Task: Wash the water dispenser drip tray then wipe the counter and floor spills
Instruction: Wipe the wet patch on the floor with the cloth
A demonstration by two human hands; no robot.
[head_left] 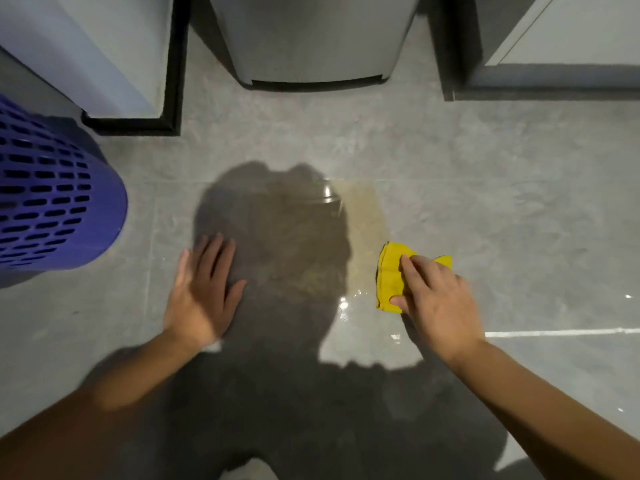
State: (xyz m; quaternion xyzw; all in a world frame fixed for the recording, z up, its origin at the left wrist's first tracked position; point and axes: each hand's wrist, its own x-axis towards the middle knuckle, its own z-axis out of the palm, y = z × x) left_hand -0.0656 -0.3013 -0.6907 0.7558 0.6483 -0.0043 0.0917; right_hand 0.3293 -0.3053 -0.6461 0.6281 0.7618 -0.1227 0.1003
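A folded yellow cloth (391, 275) lies flat on the grey tiled floor, and my right hand (438, 303) presses down on it with fingers curled over its right side. A yellowish wet spill (363, 216) spreads on the tiles just left of and beyond the cloth, partly inside my shadow, with small shiny droplets near the cloth's lower edge. My left hand (202, 292) rests palm down on the floor to the left of the spill, fingers spread, holding nothing. The grey base of the water dispenser (311, 46) stands at the top centre. No drip tray is in view.
A purple perforated plastic basket (52, 199) stands at the left edge. A pale cabinet with a black plinth (169, 109) sits at the top left, and another pale cabinet (554, 39) at the top right. Grey tiles stretch to the right of the cloth.
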